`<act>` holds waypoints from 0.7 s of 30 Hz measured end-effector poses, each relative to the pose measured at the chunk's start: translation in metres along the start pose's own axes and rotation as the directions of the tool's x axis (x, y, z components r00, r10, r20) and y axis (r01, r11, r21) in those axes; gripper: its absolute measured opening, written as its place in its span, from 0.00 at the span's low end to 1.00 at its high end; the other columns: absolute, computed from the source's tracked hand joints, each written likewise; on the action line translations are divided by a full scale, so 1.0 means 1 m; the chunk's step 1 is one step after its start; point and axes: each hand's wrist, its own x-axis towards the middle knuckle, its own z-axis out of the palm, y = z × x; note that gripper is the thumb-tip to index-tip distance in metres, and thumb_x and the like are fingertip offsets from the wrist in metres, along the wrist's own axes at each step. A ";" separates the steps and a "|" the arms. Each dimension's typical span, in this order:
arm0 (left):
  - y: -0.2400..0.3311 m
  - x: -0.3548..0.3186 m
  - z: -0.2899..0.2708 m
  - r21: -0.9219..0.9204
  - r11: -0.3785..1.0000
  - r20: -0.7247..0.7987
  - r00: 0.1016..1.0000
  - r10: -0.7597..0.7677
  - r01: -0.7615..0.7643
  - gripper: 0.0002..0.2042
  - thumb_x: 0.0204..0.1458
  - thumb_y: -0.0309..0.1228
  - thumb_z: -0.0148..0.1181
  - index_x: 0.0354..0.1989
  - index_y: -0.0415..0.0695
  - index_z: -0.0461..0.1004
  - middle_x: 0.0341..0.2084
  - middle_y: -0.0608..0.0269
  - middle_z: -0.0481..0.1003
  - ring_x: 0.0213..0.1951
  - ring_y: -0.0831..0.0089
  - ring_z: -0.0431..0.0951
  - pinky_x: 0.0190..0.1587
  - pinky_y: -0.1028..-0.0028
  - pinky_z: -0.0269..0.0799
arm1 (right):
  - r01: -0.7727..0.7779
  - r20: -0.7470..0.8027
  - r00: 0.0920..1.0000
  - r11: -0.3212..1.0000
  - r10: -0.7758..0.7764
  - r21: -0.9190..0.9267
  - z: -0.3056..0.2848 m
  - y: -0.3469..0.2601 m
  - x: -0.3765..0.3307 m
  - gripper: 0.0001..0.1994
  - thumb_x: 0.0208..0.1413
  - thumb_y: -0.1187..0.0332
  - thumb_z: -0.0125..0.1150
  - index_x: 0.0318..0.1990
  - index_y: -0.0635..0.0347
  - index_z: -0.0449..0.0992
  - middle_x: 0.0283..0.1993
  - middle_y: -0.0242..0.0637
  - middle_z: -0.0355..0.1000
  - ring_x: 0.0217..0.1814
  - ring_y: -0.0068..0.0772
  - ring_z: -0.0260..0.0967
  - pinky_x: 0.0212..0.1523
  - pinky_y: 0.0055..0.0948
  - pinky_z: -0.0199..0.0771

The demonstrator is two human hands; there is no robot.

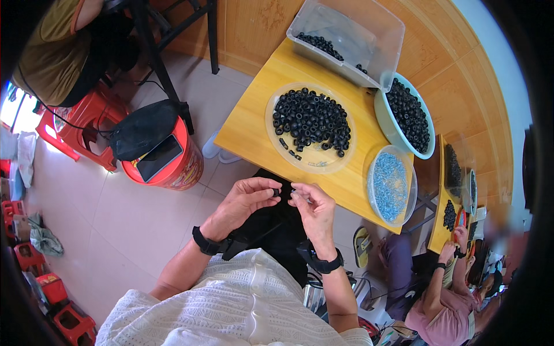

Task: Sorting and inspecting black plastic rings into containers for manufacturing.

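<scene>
From here I'm seeing red stools (pixel 77 323) lining the far left of a pale tiled floor (pixel 150 225), and a person (pixel 55 57) is sitting on another at upper left. A red bucket (pixel 187 164) is bearing a black bag (pixel 144 130) and a phone (pixel 160 158). The yellow table (pixel 248 127) is standing askew, carrying a plate (pixel 332 163) of black beads (pixel 311 118), a clear tub (pixel 369 34), a pale green bowl (pixel 398 137) and a dish (pixel 408 199) of bluish pieces; panelled wall (pixel 473 75) is curving behind, and a co-worker in pink (pixel 447 314) is working at lower right. Over the lap, just off the table's near edge, my left hand (pixel 245 202) is clamping thumb and forefinger on a black part (pixel 276 192). It is facing the right hand (pixel 314 210), but its long axis is too small to tell. The right thumb and forefinger are pinching a pale bit (pixel 292 191), whose direction I'm not making out.
</scene>
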 end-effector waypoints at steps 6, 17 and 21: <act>0.001 0.001 0.001 -0.030 1.000 0.031 0.999 -0.008 0.009 0.09 0.54 0.24 0.52 0.43 0.38 0.71 0.37 0.63 0.74 0.38 0.76 0.75 0.44 0.78 0.73 | 0.062 0.036 0.997 0.998 -0.061 -0.024 0.007 -0.010 -0.006 0.05 0.48 0.83 0.56 0.34 0.68 0.74 0.31 0.33 0.69 0.32 0.21 0.69 0.33 0.19 0.73; -0.003 0.000 0.005 0.096 0.995 0.042 0.999 0.007 -0.011 0.08 0.53 0.23 0.53 0.41 0.37 0.71 0.37 0.64 0.73 0.38 0.78 0.75 0.44 0.78 0.73 | 0.154 0.037 0.988 0.953 -0.149 -0.259 0.013 -0.016 -0.006 0.05 0.42 0.83 0.60 0.29 0.66 0.73 0.27 0.36 0.70 0.25 0.25 0.69 0.25 0.20 0.70; -0.003 0.000 0.004 0.102 0.995 0.062 0.998 -0.005 -0.001 0.08 0.53 0.23 0.53 0.41 0.37 0.71 0.36 0.64 0.73 0.38 0.78 0.75 0.44 0.78 0.73 | 0.136 0.060 0.990 0.948 -0.124 -0.286 0.010 -0.016 -0.006 0.06 0.42 0.82 0.62 0.30 0.66 0.74 0.27 0.34 0.70 0.26 0.23 0.69 0.28 0.20 0.70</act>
